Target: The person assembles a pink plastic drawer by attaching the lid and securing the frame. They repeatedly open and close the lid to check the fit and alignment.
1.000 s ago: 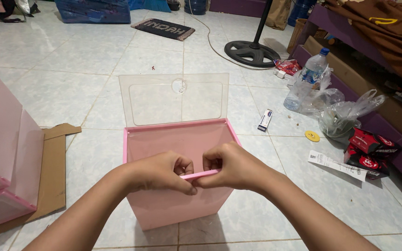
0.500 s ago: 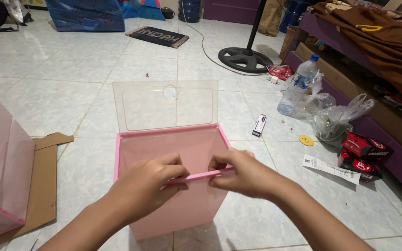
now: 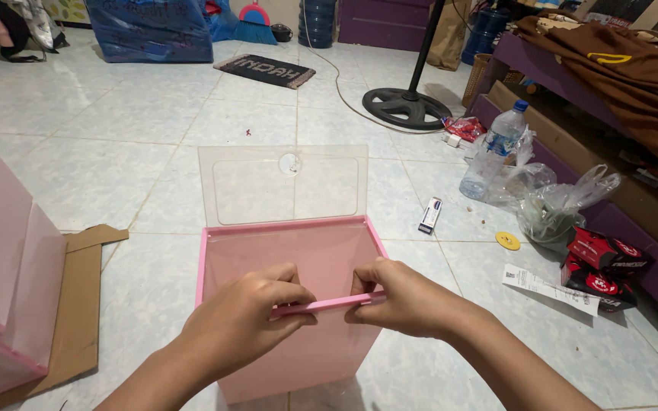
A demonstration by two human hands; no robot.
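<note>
A pink plastic drawer box (image 3: 291, 259) stands on the tiled floor with a clear plastic front panel (image 3: 283, 183) at its far side. My left hand (image 3: 241, 323) and my right hand (image 3: 405, 297) both pinch the near pink rim (image 3: 329, 304) of the box, fingers curled over the thin edge, thumbs inside. The hands sit close together near the middle of that rim.
A pink plastic cabinet (image 3: 1, 281) stands at the left on flat cardboard (image 3: 78, 304). To the right lie a water bottle (image 3: 489, 152), a clear plastic bag (image 3: 561, 205), red packets (image 3: 603, 266), a paper slip (image 3: 546, 289) and a small tube (image 3: 429, 215). A fan base (image 3: 409, 106) is behind.
The view has tilted up and moved closer to the box. Both hands keep hold of the near rim, with the right hand shifted slightly right.
</note>
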